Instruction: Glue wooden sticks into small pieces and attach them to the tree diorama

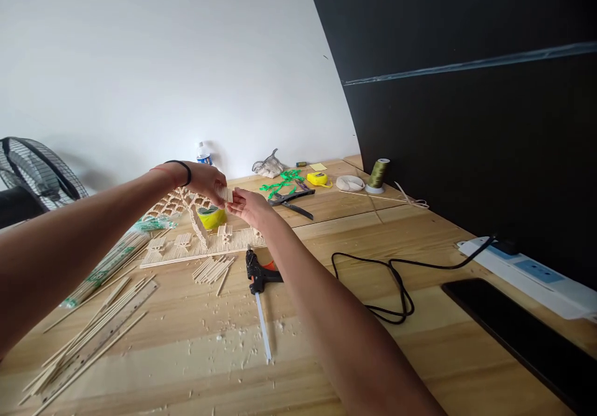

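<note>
A small panel of pale wooden sticks is held up between my hands. My left hand is closed on its left and top side. The fingers of my right hand pinch its right edge. Below them lies a long stick-built base carrying small stick pieces and a slanted panel. A lattice of short sticks shows partly behind my left wrist. Under my right forearm, a black hot glue gun lies with a glue stick jutting from its back; the forearm hides its handle.
Loose sticks and a ruler lie front left, beside bagged sticks. Short cut sticks and scraps lie near the glue gun. Pliers, a yellow tape measure and a thread spool stand behind; a cable, power strip and phone lie right.
</note>
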Demonstrator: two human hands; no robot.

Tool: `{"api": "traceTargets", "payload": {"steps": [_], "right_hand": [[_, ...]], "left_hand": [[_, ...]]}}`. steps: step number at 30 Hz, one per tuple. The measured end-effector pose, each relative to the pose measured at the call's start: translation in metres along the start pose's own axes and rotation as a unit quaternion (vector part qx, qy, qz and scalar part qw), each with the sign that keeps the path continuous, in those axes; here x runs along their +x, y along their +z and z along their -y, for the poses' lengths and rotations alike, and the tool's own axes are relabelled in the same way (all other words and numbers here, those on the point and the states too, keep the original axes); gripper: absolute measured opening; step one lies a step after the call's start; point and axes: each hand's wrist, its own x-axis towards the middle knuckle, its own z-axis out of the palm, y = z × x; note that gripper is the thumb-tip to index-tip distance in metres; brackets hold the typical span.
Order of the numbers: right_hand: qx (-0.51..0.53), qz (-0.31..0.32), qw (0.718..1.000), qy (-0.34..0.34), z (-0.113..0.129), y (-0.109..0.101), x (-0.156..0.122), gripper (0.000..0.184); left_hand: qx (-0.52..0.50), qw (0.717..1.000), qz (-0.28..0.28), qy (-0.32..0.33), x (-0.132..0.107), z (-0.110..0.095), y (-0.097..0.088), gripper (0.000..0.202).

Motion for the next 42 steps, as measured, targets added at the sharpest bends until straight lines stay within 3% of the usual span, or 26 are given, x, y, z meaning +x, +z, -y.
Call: {"api": "traceTargets", "payload": {"steps": [12,21,23,26,32,38,42], "right_hand": [[0.058,0.005,0.998,0.016,-0.009,0.006,0.0,0.028],[0.121,0.013,0.993,0.008,-0.007,0.013,-0.002,0.007],[0.127,0.016,0.992,0.005,-0.006,0.014,-0.004,0.012],[0.131,0.014,0.991,0.0,-0.007,0.014,-0.005,0.021],[0.112,0.008,0.994,-0.002,-0.008,0.011,-0.004,0.011],[0.098,0.014,0.995,-0.009,-0.008,0.008,-0.003,0.012],[0.098,0.017,0.995,-0.008,-0.009,0.009,-0.003,0.014]], "left_hand": [[0.001,1.0,-0.006,-0.004,-0.006,-0.007,-0.001,0.069],[-0.016,0.999,-0.011,-0.04,-0.007,-0.007,-0.001,0.068],[-0.02,0.999,-0.012,-0.04,-0.008,-0.007,-0.001,0.069],[-0.025,0.999,-0.015,-0.034,-0.007,-0.006,0.0,0.071],[-0.023,0.999,-0.018,-0.029,-0.001,-0.004,0.001,0.073],[-0.028,0.999,-0.024,-0.017,-0.002,-0.001,0.003,0.076],[-0.038,0.999,-0.033,-0.01,-0.005,-0.002,0.004,0.068]]}}
